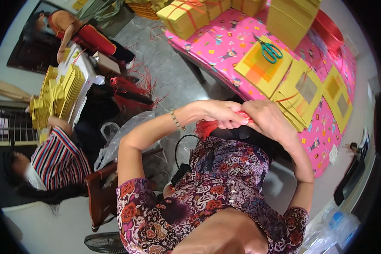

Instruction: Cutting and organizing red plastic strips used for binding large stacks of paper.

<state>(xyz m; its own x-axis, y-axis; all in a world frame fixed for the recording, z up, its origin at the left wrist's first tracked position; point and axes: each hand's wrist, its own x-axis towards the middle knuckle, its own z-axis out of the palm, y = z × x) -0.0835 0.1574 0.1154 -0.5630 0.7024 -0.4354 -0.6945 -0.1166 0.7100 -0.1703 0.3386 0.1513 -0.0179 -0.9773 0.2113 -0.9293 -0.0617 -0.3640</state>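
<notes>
Both my hands are closed in front of my body, close together at the near edge of the pink-covered table. A bundle of red plastic ribbon strands runs through them. My left hand grips the bundle, its loose ends hanging below the fingers. My right hand is closed round the other end, which shows red between the two hands. Just beyond the right hand lie yellow paper sheets with orange and grey squares. Teal-handled scissors rest on a yellow stack.
Tied yellow paper blocks and a red ribbon roll stand farther back on the pink table. At left, two people work by a white table with yellow stacks. Red strands litter the floor; a wooden chair stands lower left.
</notes>
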